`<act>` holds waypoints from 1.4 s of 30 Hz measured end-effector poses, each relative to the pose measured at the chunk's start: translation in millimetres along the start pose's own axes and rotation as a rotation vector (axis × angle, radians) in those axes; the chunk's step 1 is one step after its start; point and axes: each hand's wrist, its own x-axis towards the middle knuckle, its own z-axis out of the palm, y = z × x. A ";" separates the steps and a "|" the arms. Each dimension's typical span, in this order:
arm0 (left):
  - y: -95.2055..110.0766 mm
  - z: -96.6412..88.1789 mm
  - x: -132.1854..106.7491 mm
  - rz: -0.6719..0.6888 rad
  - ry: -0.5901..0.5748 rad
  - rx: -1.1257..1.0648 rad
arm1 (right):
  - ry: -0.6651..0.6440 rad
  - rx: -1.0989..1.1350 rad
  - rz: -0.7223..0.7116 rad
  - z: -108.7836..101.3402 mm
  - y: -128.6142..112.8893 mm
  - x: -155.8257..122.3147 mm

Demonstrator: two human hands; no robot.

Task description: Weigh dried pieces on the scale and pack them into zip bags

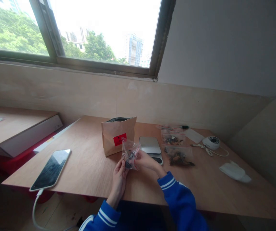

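Observation:
A clear zip bag (131, 150) with dark pieces inside is held up between my two hands, above the table's front part. My left hand (120, 171) pinches its lower left side. On its right edge, my right hand (145, 159) is closed, the fingers partly hidden by the plastic. Just behind the bag stands an open brown paper pouch (111, 139) with a red label. A small digital scale (149, 146) sits beyond my right hand, its platform bare and its front panel partly covered by that hand.
Two filled zip bags, a nearer one (179, 156) and a farther one (173, 138), lie right of the scale. Farther right are a white dome camera (211, 143) with its cable and a crumpled white item (235, 171). A phone (52, 169) on a charging cable lies left.

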 end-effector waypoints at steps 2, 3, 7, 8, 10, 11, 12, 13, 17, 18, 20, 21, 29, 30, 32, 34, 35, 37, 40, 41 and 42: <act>0.0 0.7 -1.1 0.022 0.002 0.037 | 0.015 -0.031 0.023 0.7 -3.7 -2.2; -0.1 0.8 -1.6 0.035 0.003 0.061 | 0.032 -0.049 0.035 1.7 -5.5 -3.4; -1.1 0.4 -2.5 0.090 0.025 0.136 | 0.129 -0.181 0.062 10.7 -10.3 -4.7; -1.3 0.3 -2.4 0.102 0.040 0.141 | 0.152 -0.205 0.068 13.3 -10.6 -3.8; -1.8 0.0 -2.1 0.118 0.065 0.136 | 0.187 -0.204 0.077 17.6 -9.8 -1.0; -2.1 -0.2 -1.8 0.123 0.072 0.130 | 0.199 -0.185 0.081 19.0 -9.2 0.4; -2.4 -0.6 -1.4 0.127 0.075 0.127 | 0.206 -0.162 0.086 20.0 -8.7 1.6; -2.7 -1.0 -1.0 0.131 0.076 0.126 | 0.213 -0.137 0.093 20.4 -8.5 2.3; -4.6 -4.1 1.2 0.119 0.090 0.107 | 0.191 -0.058 0.098 18.5 -11.0 0.9; -5.0 -4.8 1.8 0.104 0.097 0.092 | 0.189 -0.050 0.090 17.6 -11.8 0.1; -5.4 -5.8 2.5 0.073 0.095 0.065 | 0.207 -0.045 0.080 15.7 -12.3 -1.2; -5.5 -6.0 2.6 0.063 0.087 0.058 | 0.231 -0.044 0.081 15.0 -11.8 -1.5; -4.4 -5.8 1.7 0.047 0.063 0.034 | 0.281 -0.058 0.091 17.8 -3.3 0.4; -4.3 -5.9 1.9 0.043 0.061 0.041 | 0.277 -0.064 0.090 18.3 -3.1 0.3; -4.2 -6.2 2.6 0.034 0.061 0.049 | 0.284 -0.082 0.073 18.4 -3.2 -0.1; -4.0 -6.5 3.4 0.027 0.071 0.051 | 0.306 -0.098 0.037 17.6 -3.8 -0.6; -3.9 -6.6 3.7 0.022 0.076 0.051 | 0.321 -0.097 0.020 16.9 -4.2 -0.9; -3.8 -7.0 4.0 0.006 0.084 0.046 | 0.354 -0.078 0.007 15.0 -4.8 -1.9; -3.8 -7.5 3.9 -0.010 0.080 0.038 | 0.393 -0.034 0.072 10.0 -5.4 -5.1; -3.9 -7.6 3.7 -0.005 0.081 0.037 | 0.396 -0.019 0.091 7.4 -6.0 -6.5; -3.8 -7.8 3.5 0.002 0.086 0.036 | 0.397 -0.005 0.094 4.3 -7.2 -8.1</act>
